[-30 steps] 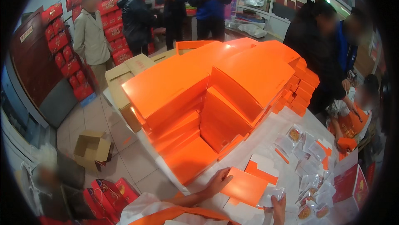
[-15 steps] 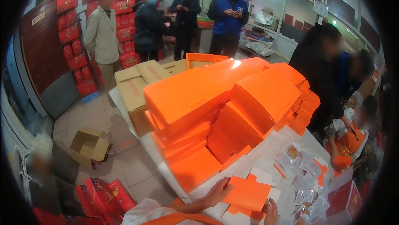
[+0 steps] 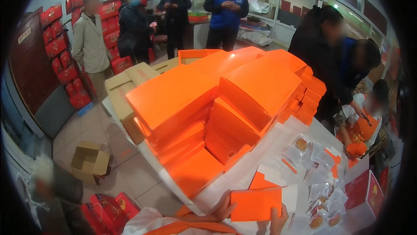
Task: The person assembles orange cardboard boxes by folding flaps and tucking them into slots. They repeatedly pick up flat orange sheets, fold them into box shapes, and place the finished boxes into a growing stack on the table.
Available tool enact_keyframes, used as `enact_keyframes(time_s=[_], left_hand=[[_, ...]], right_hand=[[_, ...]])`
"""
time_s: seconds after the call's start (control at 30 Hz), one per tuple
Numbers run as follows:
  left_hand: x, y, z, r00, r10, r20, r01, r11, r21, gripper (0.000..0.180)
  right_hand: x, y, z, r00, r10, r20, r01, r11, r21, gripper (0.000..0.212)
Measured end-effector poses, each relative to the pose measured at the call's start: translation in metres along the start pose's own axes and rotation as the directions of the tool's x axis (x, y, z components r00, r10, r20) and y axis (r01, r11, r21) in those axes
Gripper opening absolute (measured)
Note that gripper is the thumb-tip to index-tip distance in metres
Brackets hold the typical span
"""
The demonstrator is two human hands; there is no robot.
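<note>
An orange cardboard box (image 3: 255,205) is held low in front of me, one flat face showing. My left hand (image 3: 222,207) grips its left edge, with the fingers partly behind it. On its lower right, my right hand (image 3: 278,220) presses the thumb against the face; its other fingers are mostly hidden. Just beyond lies an orange-and-white cardboard piece (image 3: 266,177) with flaps spread on the white-covered table (image 3: 243,172). A large pile of orange boxes (image 3: 178,96) rises ahead of my hands.
Small clear packets (image 3: 321,196) lie to the right, beside a red box (image 3: 367,193). Brown cartons (image 3: 126,87) stand behind the pile. An opened carton (image 3: 90,159) and red gift bags (image 3: 108,209) are on the left. Several people stand around; one person (image 3: 323,57) leans in at right.
My hands have drawn the orange box slightly lower and turned its face more level toward me. The white flaps around it no longer show. The whole view has shifted a little.
</note>
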State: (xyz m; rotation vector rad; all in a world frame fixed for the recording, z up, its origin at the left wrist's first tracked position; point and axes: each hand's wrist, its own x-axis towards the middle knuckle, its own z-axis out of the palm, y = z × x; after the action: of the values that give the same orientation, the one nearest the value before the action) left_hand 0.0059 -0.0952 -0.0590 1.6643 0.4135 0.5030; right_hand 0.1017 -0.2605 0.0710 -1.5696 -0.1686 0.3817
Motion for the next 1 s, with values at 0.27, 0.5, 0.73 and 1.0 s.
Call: enact_keyframes(time_s=[0.27, 0.5, 0.73, 1.0], left_hand=[[-0.023, 0.064, -0.063, 0.859, -0.009, 0.512, 0.203, 0.924, -0.325, 0.052], [0.048, 0.073, -0.048, 0.905, -0.032, 0.424, 0.026, 0.999, 0.018, 0.043], [0.088, 0.071, -0.049, 0.748, -0.400, 0.529, 0.234, 0.906, 0.354, 0.040], [0.047, 0.068, -0.029, 0.984, -0.054, 0.170, 0.081, 0.984, -0.156, 0.012]], right_hand=[[0.031, 0.066, -0.033, 0.913, 0.032, 0.406, 0.077, 0.965, -0.250, 0.035], [0.039, 0.020, 0.021, 0.744, 0.007, 0.669, 0.075, 0.993, -0.094, 0.038], [0.038, 0.063, 0.027, 0.819, -0.269, 0.507, 0.183, 0.960, 0.213, 0.012], [-0.001, 0.081, 0.061, 0.878, -0.411, -0.244, 0.437, 0.897, 0.061, 0.018]])
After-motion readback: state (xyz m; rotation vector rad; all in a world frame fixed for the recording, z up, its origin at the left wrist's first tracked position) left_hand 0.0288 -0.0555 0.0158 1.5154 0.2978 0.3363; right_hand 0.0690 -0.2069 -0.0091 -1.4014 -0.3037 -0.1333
